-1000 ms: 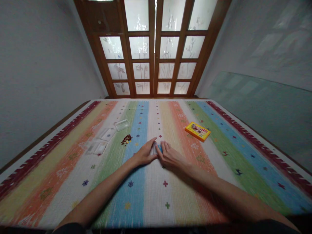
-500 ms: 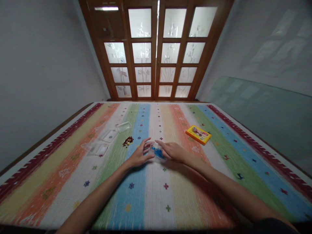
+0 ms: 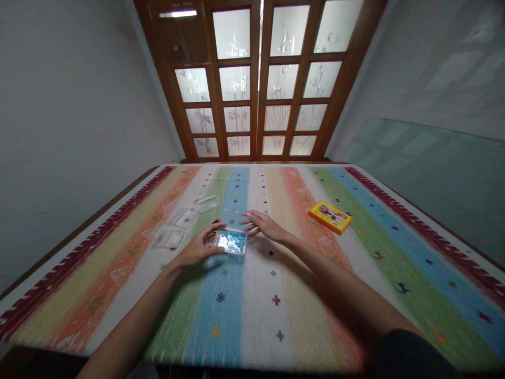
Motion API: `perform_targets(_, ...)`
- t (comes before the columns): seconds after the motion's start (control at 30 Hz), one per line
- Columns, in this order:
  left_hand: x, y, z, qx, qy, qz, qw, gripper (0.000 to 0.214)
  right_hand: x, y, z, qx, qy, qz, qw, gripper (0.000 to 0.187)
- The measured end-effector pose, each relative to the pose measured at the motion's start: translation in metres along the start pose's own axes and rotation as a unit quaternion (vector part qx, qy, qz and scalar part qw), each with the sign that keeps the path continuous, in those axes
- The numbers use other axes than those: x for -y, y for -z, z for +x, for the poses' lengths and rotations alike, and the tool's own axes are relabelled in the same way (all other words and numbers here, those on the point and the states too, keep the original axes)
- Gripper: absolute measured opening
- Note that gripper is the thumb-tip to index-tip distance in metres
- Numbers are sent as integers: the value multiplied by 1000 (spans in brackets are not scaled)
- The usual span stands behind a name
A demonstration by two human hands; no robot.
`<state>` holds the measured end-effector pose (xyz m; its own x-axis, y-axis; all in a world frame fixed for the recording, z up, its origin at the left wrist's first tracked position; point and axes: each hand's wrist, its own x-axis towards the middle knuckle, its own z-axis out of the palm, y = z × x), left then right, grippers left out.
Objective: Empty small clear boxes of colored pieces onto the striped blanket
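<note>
My left hand [image 3: 203, 245] grips the left side of a small clear plastic box [image 3: 236, 251], thumb at the front and fingers behind. Small blue pieces [image 3: 232, 241] lie inside it. Raised at the box's back edge is a clear lid [image 3: 232, 215], hard to make out. By the lid and the box's right back corner, my right hand [image 3: 262, 226] has its fingers stretched out; whether they touch the plastic I cannot tell. Dark brownish pieces [image 3: 216, 221] just show behind my left fingers, mostly hidden.
A yellow box with a printed picture [image 3: 330, 216] lies to the right on the striped tablecloth [image 3: 256, 326]. Several clear plastic containers [image 3: 208, 204] are at the left back. Beyond the table stand wooden doors with glass panes [image 3: 235, 84].
The clear box has moved left and is tipped so its inside shows, its lid now swung open. My right hand has let go of its side and spread its fingers.
</note>
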<state>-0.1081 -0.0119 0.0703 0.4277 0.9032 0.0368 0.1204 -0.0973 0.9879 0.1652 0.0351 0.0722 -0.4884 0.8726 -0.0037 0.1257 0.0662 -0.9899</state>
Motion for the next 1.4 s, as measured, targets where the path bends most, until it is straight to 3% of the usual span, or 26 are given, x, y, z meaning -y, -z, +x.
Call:
perform_targets(0.13,3,35,2,-133,-60,89,985,72,-18,-3,-7,-22,27,-93,995,36)
perform_targets(0.27,10,58,7,-179,-111,149,966,68,-30,-6,-18,-28,82,-229,970,30)
perform_targets(0.4,18,65,15,-212,-183,254,926,56,-32,-11,-25,-17,86,-279,956,30)
perform_targets(0.77,26,66,27,-113,-254,458,844,52,-28,-20,-33,-4,95,-373,923,29)
perform_targets(1.23,18,72,14,-28,-294,487,822,46,-26,-21,-34,14,103,-390,915,30)
perform_targets(1.4,8,77,8,-39,-292,492,819,43,-23,-21,-34,21,101,-394,913,28)
